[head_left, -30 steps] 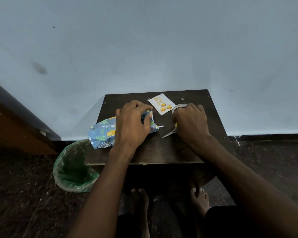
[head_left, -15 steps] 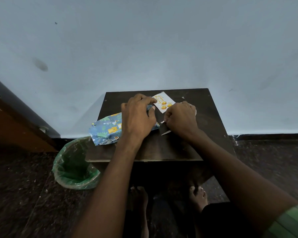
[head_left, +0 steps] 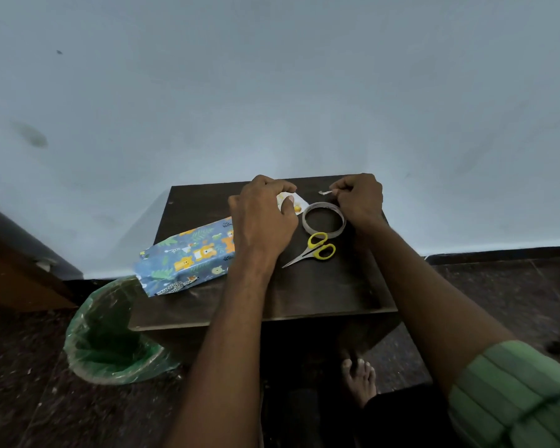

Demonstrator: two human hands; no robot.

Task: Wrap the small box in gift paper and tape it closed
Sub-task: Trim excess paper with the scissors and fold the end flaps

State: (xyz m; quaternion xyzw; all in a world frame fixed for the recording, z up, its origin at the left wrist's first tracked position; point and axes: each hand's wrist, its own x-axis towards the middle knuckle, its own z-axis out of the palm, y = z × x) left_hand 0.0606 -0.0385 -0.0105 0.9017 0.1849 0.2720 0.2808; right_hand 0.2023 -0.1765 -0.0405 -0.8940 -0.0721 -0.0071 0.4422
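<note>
Box in gift paper lies on the left part of the dark table, paper end overhanging the edge; left hand over its right end — fingers curled, grip on it cannot be told. Right hand pinches a small tape piece beyond the tape roll; scissors just beside the roll; green-lined bin on the floor at left.

Dim, flat light throughout, corners darkened, edges bowed by the wide lens, detail soft.
</note>
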